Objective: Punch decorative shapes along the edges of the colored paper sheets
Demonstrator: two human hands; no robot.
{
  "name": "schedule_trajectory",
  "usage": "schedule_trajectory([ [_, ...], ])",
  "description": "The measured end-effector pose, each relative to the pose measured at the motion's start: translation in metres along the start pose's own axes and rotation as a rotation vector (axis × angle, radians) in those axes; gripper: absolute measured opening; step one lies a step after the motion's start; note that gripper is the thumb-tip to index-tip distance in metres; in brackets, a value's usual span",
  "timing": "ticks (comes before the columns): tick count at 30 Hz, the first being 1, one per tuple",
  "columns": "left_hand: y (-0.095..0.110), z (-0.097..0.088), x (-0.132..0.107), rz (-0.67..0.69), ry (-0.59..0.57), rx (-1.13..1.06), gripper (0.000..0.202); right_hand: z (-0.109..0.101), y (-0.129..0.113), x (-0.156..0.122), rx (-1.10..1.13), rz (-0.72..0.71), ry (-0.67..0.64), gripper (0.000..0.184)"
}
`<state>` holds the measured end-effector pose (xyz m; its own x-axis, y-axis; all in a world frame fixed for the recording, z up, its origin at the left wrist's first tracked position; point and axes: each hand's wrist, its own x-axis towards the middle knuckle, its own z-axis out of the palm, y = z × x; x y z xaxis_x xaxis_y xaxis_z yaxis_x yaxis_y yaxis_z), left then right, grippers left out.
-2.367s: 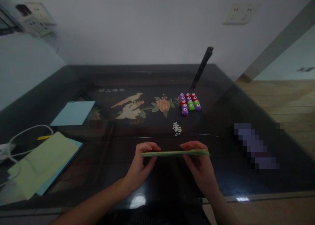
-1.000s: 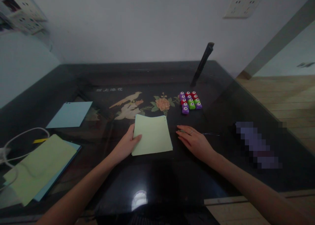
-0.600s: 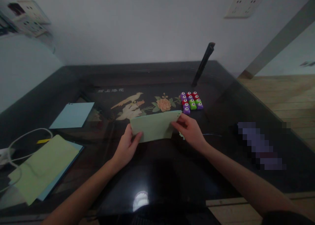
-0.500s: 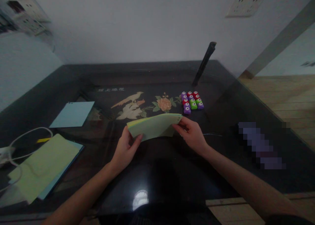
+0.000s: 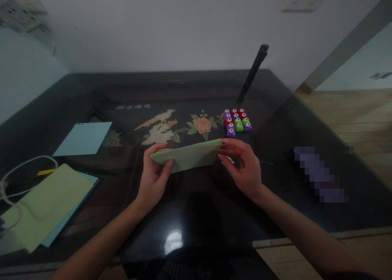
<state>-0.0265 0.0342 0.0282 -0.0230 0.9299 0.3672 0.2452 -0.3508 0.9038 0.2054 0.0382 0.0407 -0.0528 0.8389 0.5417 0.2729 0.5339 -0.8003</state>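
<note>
A thin stack of coloured paper sheets (image 5: 191, 158), pale green in front with yellow and blue edges along the top, stands tilted above the dark table. My left hand (image 5: 154, 170) grips its left end, thumb in front and fingers behind. At the right end, near small holes in the corner, my right hand (image 5: 241, 165) holds the edge with its fingers; its thumb lies close to the side edge. Just beyond that hand sit several small red, purple and green pieces with eye-like dots (image 5: 237, 123), set in rows. Small white beads (image 5: 228, 160) show partly beneath my right hand.
A light blue sheet (image 5: 83, 139) lies at the left. Nearer are more green and blue sheets (image 5: 52, 202) with a white cable (image 5: 29, 159) across them. A black upright bar (image 5: 253, 72) stands at the back; a blurred-out object (image 5: 318, 176) lies right.
The paper stack has gone from bowed to straighter, its sheets' edges closer together. My right thumb has slid off the front face towards the right edge. The view has shifted slightly.
</note>
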Motion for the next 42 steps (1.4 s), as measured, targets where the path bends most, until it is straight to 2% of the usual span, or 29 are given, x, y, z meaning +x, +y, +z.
schedule_trajectory([
  [8,0.0,0.001,0.0,0.041,0.005,-0.033,0.037,-0.006,-0.007,0.01,-0.153,-0.121,-0.042,0.032],
  [22,-0.002,0.001,-0.006,0.041,0.013,-0.019,0.038,-0.008,-0.017,0.013,-0.176,-0.071,-0.04,0.022],
  [26,-0.001,0.003,-0.004,0.032,0.008,-0.035,0.037,-0.005,-0.015,0.012,-0.04,0.023,-0.026,0.04],
  [29,0.001,0.004,-0.003,0.044,0.0,-0.055,0.037,0.003,-0.014,0.012,0.141,0.153,-0.117,0.053],
  [33,0.002,0.005,-0.004,0.037,-0.026,-0.067,0.037,0.016,-0.015,0.012,0.271,0.284,-0.195,0.047],
  [38,-0.003,0.005,-0.006,0.0,-0.008,-0.063,0.029,0.019,-0.009,0.008,0.239,0.288,-0.149,0.038],
  [42,-0.009,0.007,-0.007,-0.006,-0.024,-0.042,0.023,0.021,-0.004,0.002,0.202,0.288,-0.166,0.036],
])
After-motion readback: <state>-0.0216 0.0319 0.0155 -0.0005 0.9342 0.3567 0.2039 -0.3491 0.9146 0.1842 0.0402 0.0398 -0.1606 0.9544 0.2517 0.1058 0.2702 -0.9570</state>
